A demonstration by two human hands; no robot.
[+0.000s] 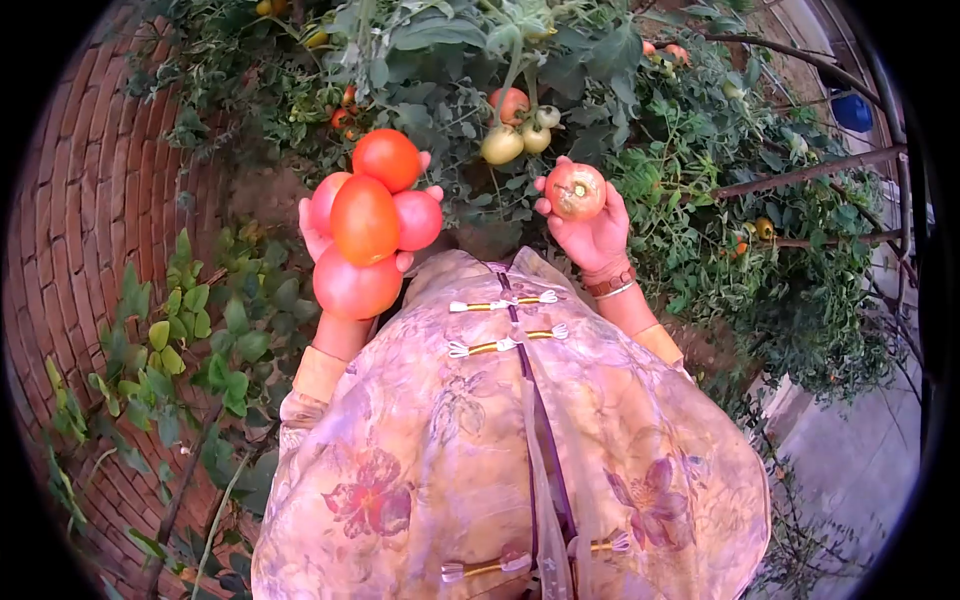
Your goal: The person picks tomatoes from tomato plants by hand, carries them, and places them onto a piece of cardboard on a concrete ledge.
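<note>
My left hand (313, 232) is cupped under a pile of several ripe tomatoes (364, 220), red and pinkish, with its fingertips showing around their edges. My right hand (597, 237) holds one pinkish tomato (576, 191), its scarred, pale stem end turned up towards me. The fingers curl round the sides of that tomato. Between and beyond both hands, a cluster of pale green tomatoes (502, 145) hangs from the plant, with a reddish tomato (510, 105) beside them.
Leafy tomato plants (640, 110) fill the far side and the right. Wooden poles (810, 172) cross the plants at right. A brick surface (95, 180) lies to the left, with a bean-like leafy plant (180, 320) near it. A blue object (852, 112) is at far right.
</note>
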